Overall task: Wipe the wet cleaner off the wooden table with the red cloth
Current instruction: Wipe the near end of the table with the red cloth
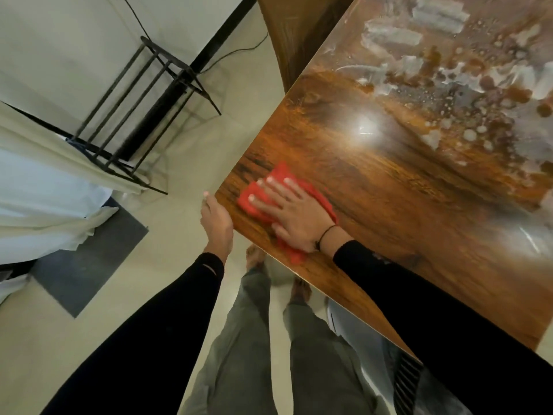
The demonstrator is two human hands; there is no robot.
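The right hand (294,218) lay flat, fingers spread and straight, pressing the red cloth (279,202) onto the desk (389,205) near its left corner — likely so the whole palm drove the wipe. The left hand (217,218) rested at the desk's edge just beside the cloth, apparently bracing; whether its fingers curled under, I cannot tell. The wet cleaner (466,85) sat streaked and beaded well beyond the cloth — most wiping seemingly remained.
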